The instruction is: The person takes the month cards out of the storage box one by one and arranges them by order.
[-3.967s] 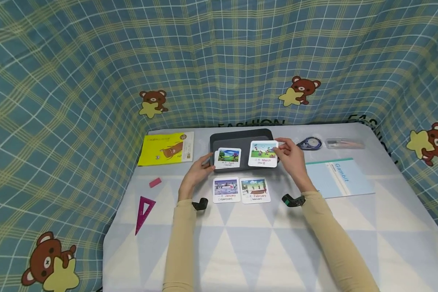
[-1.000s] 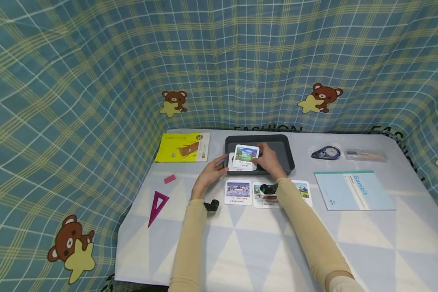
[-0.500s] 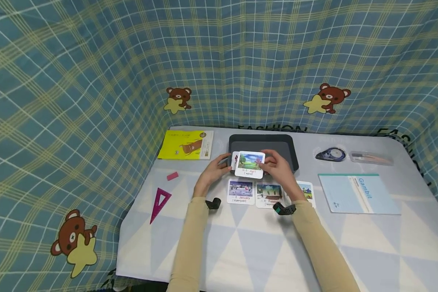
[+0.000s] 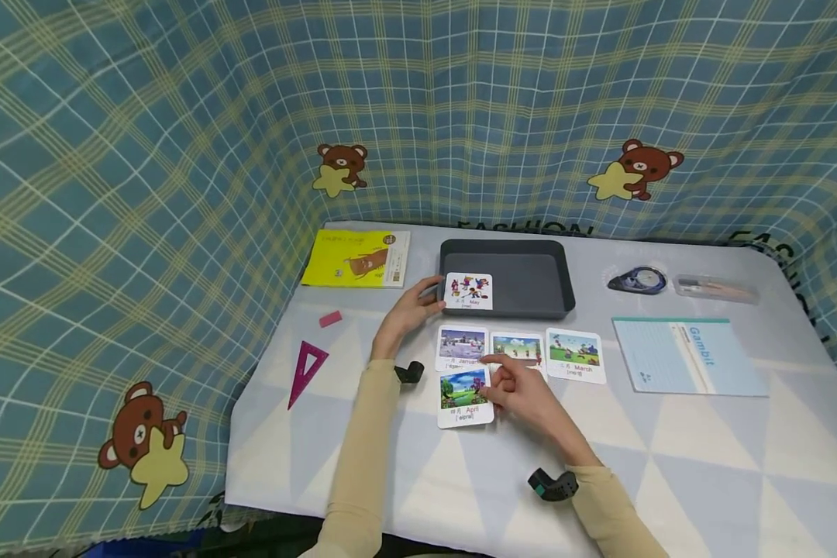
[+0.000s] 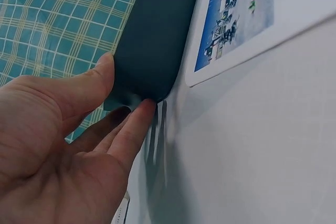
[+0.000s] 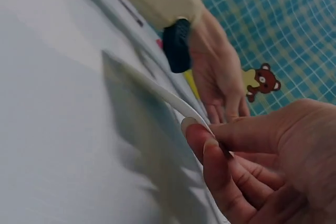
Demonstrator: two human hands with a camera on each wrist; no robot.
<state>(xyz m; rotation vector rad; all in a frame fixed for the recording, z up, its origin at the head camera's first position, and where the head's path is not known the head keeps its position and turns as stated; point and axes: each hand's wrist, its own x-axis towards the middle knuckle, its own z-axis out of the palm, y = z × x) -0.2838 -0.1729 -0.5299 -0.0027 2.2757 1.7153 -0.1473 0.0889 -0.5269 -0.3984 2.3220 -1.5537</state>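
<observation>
Presently the right hand (image 4: pixel 523 391) pinches the right edge of the April card (image 4: pixel 464 397) between thumb and fingertips; the right wrist view shows that edge lifted slightly off the table (image 4: pixel 669 465) while the rest of the card lies flat. The April card sits directly below the January card (image 4: pixel 463 349), near the front of the row. That row runs January, then the February card (image 4: pixel 518 348), partly covered by the right hand's fingers, then the March card (image 4: pixel 575 355), all face up just in front of the dark tray (image 4: pixel 530 271). The left hand (image 4: pixel 411 310) grips the tray's near left corner, thumb on top of the rim and fingers curled beneath, as the left wrist view confirms. The May card (image 4: pixel 469 291) rests on the tray's front left rim, just beside the left hand. Elsewhere on the table: a yellow booklet (image 4: pixel 357 258) at the back left, a pink eraser (image 4: pixel 330 318), a magenta set square (image 4: pixel 305 372), a light blue notebook (image 4: pixel 687 355) on the right, a correction tape dispenser (image 4: pixel 638 280) and a clear pencil case (image 4: pixel 714 288) behind it.
</observation>
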